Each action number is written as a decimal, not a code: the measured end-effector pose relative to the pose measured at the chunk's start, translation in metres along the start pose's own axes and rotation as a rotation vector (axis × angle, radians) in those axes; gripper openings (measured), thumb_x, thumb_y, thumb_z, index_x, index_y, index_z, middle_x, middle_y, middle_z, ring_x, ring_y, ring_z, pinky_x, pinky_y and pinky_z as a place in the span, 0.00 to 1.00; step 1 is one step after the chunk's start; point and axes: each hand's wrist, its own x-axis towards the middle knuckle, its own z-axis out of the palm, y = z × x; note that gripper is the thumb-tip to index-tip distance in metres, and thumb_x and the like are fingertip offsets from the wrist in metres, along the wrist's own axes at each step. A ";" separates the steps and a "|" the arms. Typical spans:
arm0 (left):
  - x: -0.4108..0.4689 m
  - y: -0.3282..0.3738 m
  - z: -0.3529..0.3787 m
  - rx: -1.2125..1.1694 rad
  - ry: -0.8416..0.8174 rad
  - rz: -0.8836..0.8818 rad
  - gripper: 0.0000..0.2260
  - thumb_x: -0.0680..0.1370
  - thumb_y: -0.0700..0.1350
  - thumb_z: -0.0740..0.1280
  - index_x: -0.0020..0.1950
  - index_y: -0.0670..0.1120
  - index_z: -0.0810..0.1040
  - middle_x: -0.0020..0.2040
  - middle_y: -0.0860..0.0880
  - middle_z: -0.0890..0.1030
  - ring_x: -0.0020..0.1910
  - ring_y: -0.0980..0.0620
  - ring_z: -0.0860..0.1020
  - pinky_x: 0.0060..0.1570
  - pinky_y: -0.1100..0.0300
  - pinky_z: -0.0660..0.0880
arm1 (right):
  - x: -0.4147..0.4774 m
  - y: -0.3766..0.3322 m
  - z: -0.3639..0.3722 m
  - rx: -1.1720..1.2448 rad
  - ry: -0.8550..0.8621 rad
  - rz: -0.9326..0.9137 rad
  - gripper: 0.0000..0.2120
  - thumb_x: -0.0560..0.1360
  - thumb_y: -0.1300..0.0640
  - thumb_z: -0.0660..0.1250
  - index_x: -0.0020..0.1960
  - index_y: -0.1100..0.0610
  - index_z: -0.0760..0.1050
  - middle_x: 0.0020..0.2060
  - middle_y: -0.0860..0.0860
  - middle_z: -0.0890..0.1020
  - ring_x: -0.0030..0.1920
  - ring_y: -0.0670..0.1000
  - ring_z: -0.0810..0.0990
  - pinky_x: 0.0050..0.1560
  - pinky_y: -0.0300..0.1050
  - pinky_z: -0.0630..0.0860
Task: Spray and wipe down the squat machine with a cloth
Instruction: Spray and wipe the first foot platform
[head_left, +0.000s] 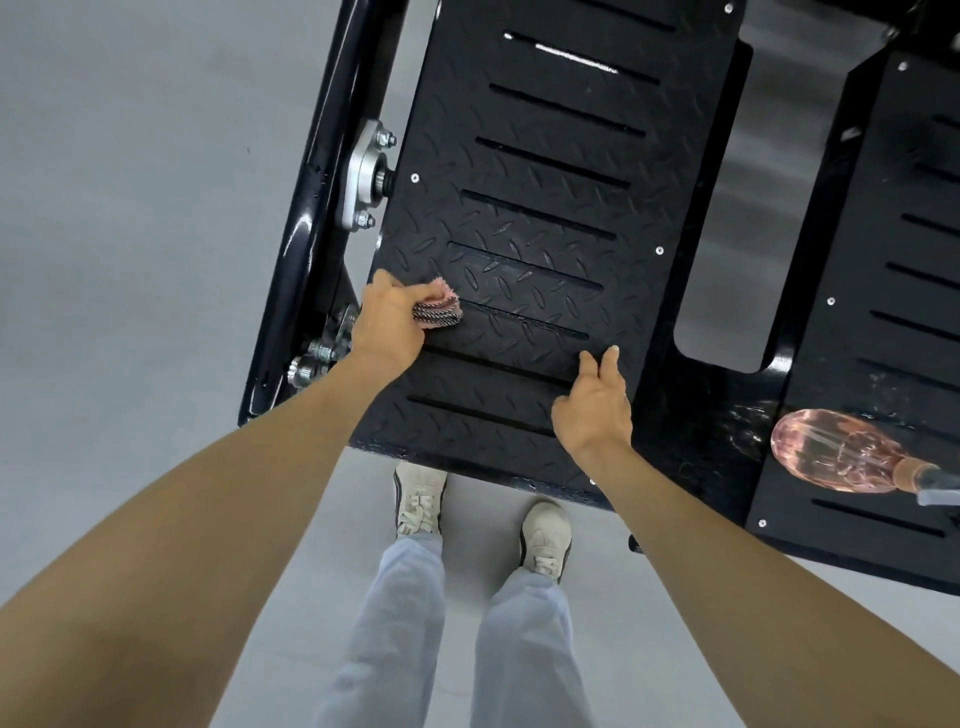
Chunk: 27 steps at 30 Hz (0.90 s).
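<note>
The squat machine's black diamond-tread footplate (545, 171) with long slots fills the upper middle. My left hand (389, 319) grips a folded pink and grey cloth (440, 310) and presses it against the plate's lower left area. My right hand (595, 402) hovers over or rests on the plate's lower right part, fingers relaxed and holding nothing. A pink translucent spray bottle (836, 451) lies on its side on the second footplate (898, 291) at the right.
The machine's black frame rail (311, 171) with a silver bearing bracket (366, 176) and bolts runs along the plate's left side. A grey floor (130, 208) surrounds the machine. My two white shoes (418, 501) stand just below the plate's front edge.
</note>
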 end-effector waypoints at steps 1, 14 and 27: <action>0.003 0.004 -0.006 -0.270 0.001 -0.116 0.19 0.68 0.34 0.75 0.57 0.45 0.82 0.50 0.44 0.77 0.47 0.46 0.78 0.47 0.62 0.77 | 0.001 -0.003 -0.001 0.009 0.004 0.009 0.31 0.78 0.61 0.60 0.77 0.59 0.50 0.77 0.58 0.43 0.76 0.58 0.51 0.73 0.54 0.59; 0.020 0.062 0.006 0.438 0.048 0.035 0.25 0.74 0.32 0.63 0.70 0.43 0.66 0.65 0.41 0.64 0.61 0.42 0.65 0.54 0.50 0.72 | 0.037 -0.019 -0.022 0.082 0.062 0.004 0.33 0.77 0.63 0.60 0.78 0.60 0.49 0.77 0.58 0.43 0.76 0.58 0.50 0.74 0.53 0.57; -0.014 0.166 0.107 0.551 -0.115 0.170 0.27 0.78 0.37 0.61 0.75 0.43 0.54 0.68 0.42 0.61 0.62 0.43 0.65 0.57 0.52 0.70 | 0.041 0.036 -0.050 -0.122 0.000 -0.129 0.33 0.77 0.57 0.62 0.77 0.61 0.51 0.77 0.58 0.47 0.75 0.57 0.55 0.73 0.52 0.60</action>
